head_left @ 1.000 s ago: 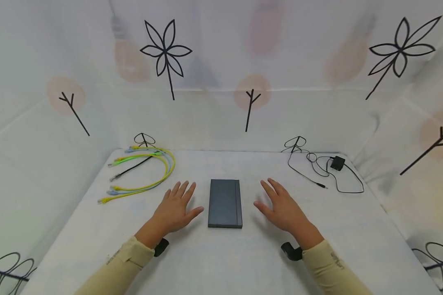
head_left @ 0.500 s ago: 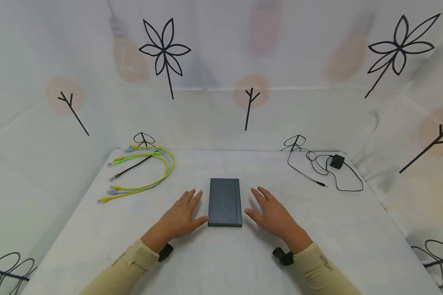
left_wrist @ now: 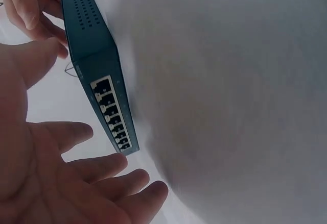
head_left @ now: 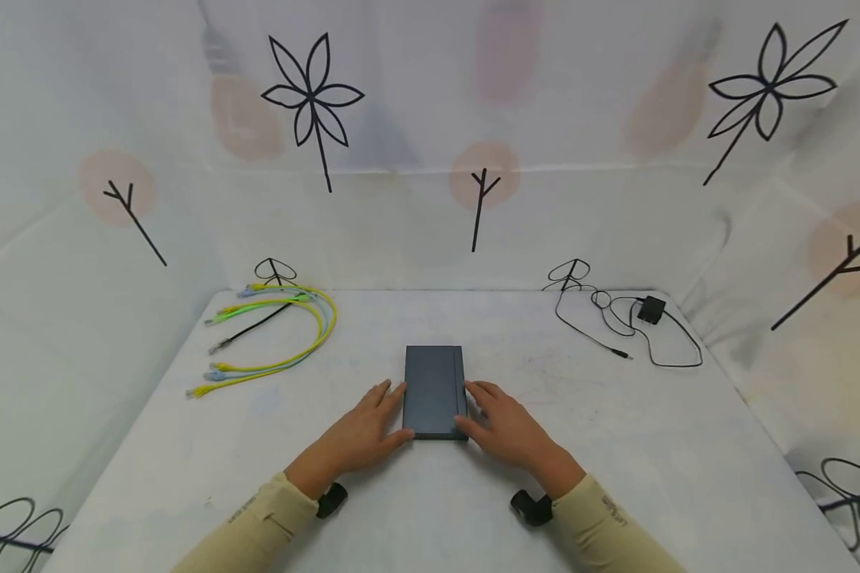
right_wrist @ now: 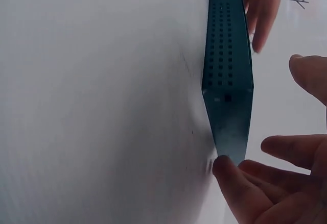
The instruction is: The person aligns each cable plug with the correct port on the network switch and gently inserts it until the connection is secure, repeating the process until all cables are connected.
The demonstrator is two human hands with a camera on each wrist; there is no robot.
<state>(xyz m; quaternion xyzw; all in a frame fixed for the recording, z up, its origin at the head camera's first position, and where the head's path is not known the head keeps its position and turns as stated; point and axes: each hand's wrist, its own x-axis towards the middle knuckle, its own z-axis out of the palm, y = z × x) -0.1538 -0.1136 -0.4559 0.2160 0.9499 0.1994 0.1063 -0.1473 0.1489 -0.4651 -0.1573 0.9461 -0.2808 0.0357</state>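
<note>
A flat dark blue-grey network switch (head_left: 431,390) lies on the white table between my hands. My left hand (head_left: 364,430) is at its left side, fingers spread and lightly bent, thumb by the near left corner. In the left wrist view, a row of Ethernet ports (left_wrist: 113,114) faces that palm. My right hand (head_left: 510,430) is at the right side, its fingertips against or just beside the edge and its thumb by the near right corner. The right wrist view shows vent holes (right_wrist: 220,45) along one side of the switch. Whether any fingertip really touches is hard to tell.
Several yellow, blue, green and black network cables (head_left: 322,338) lie at the back left of the table (head_left: 401,509). A black power adapter (head_left: 650,309) with its thin cord (head_left: 652,354) lies at the back right. Patterned white cloth walls (head_left: 401,231) enclose the back and sides.
Both hands have moved inward from either side, up to the left and right edges of the switch. The switch and cables stay where they were; the head view shifts slightly.
</note>
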